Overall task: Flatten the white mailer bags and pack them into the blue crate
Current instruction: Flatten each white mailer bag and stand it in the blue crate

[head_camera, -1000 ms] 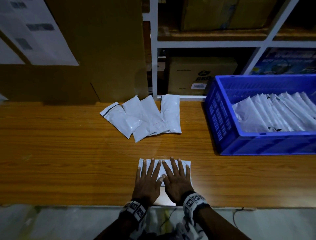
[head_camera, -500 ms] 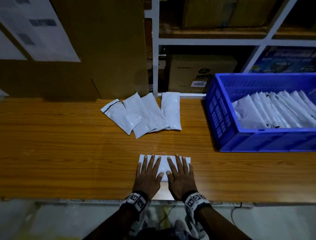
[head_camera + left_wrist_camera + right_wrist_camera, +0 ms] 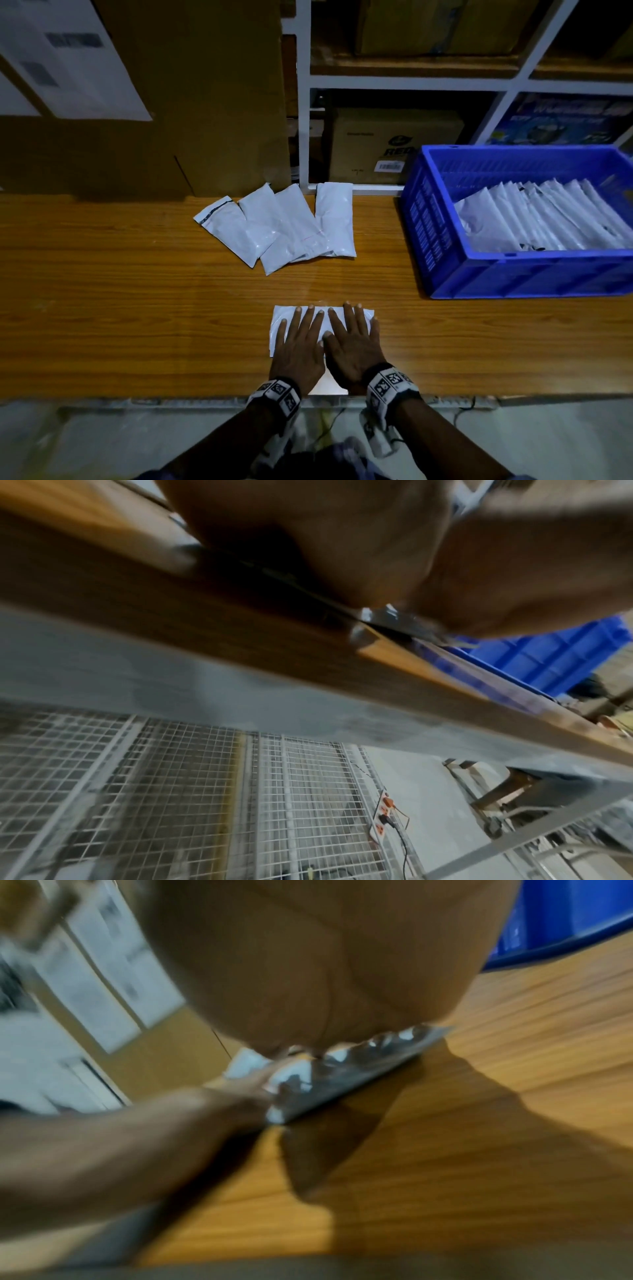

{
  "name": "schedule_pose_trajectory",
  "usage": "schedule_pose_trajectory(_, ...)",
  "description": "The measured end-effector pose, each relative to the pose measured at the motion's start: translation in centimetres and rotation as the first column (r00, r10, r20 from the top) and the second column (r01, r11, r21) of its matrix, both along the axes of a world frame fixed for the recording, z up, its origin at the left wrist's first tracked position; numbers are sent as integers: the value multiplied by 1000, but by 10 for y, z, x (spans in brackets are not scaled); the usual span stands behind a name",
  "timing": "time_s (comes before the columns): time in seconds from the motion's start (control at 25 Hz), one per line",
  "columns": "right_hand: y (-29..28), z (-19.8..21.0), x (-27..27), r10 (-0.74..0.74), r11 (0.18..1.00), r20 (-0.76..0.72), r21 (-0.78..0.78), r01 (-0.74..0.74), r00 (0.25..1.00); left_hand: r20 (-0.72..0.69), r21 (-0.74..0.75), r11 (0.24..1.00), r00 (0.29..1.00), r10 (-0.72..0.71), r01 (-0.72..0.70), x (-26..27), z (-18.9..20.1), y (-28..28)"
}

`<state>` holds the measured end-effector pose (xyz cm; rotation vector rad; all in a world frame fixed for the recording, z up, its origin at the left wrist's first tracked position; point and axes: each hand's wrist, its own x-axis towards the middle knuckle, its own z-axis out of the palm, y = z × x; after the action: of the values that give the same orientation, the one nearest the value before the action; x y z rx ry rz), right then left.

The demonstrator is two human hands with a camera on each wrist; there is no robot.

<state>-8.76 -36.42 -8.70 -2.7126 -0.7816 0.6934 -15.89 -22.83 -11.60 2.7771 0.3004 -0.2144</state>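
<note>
A white mailer bag (image 3: 279, 320) lies flat near the front edge of the wooden table. My left hand (image 3: 298, 337) and my right hand (image 3: 352, 337) both press on it side by side, palms down, fingers straight and spread. In the right wrist view the bag's crinkled edge (image 3: 346, 1074) shows under my palm. Several more white mailer bags (image 3: 281, 228) lie fanned out at the back middle of the table. The blue crate (image 3: 428, 233) stands at the right, with several flattened bags (image 3: 541, 219) lined up inside it.
Cardboard boxes (image 3: 191, 102) and a white shelf frame (image 3: 303, 96) stand behind the table. The table's front edge (image 3: 171, 399) runs just behind my wrists. Below it, the left wrist view shows a wire mesh panel (image 3: 171, 791) and a power strip (image 3: 383, 815).
Both hands have stayed flat on the bag and slid slightly apart, the right one toward the bag's right end. The other bags and the crate have not moved.
</note>
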Motion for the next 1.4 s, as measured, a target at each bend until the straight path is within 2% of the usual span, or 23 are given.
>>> schedule_pose_trajectory(0.08,10,7,-7,7,995,54,99,-13,998,-41,-35,999,999,-26,25,4,2,5)
schedule_pose_trajectory(0.16,19,4,-15,6,989,-25,151,-2,1000,-38,-168,983,996,-82,75,7,0,17)
schedule_pose_trajectory(0.2,22,-3,-19,7,991,-33,136,-2,999,-43,-334,941,996,-75,56,8,3,25)
schedule_pose_trajectory(0.28,23,-17,-25,4,996,50,91,-8,999,-50,-665,740,994,93,-103,6,11,41)
schedule_pose_trajectory(0.32,24,-22,-28,-1,998,93,69,-5,996,-12,-717,684,983,181,-134,3,12,47)
schedule_pose_trajectory(0.36,26,-24,-30,-6,999,121,48,0,993,79,-680,724,969,232,-118,1,13,50)
schedule_pose_trajectory(0.44,29,-25,-31,-13,1000,133,16,11,991,256,-351,936,959,125,-29,-3,12,47)
schedule_pose_trajectory(0.52,31,-23,-24,-1,1000,95,10,0,995,200,-101,995,980,15,5,-2,14,36)
schedule_pose_trajectory(0.6,27,-18,-14,23,1000,4,20,-23,1000,62,-5,1000,998,-14,15,-1,12,24)
schedule_pose_trajectory(0.68,22,-7,-1,38,997,-150,69,-28,988,-65,-21,999,997,-34,32,-2,4,19)
schedule_pose_trajectory(0.76,12,4,9,-25,968,-292,234,97,956,-89,-37,999,996,-31,27,-2,-3,20)
schedule_pose_trajectory(0.8,7,6,11,-60,941,-281,303,148,958,-86,-40,999,996,-22,18,-2,-5,20)
schedule_pose_trajectory(0.84,2,6,12,-81,938,-179,318,136,981,-77,-42,999,997,-15,12,-1,-6,21)
schedule_pose_trajectory(0.92,-4,0,5,-44,985,47,169,36,998,-55,-30,1000,998,-7,6,0,-6,21)
schedule_pose_trajectory(1.0,-5,-9,-8,-42,998,75,53,38,996,-34,-4,1000,999,-24,24,-1,-6,21)
schedule_pose_trajectory(1.12,-3,-20,-17,-40,999,146,-17,43,988,-5,11,999,999,-35,35,-6,-11,22)
schedule_pose_trajectory(1.2,-4,-19,-14,-39,999,149,-21,43,988,7,26,999,1000,-24,24,-8,-13,21)
schedule_pose_trajectory(1.4,-4,-18,3,36,997,-12,-62,-37,999,18,66,996,998,-53,52,-2,-3,11)
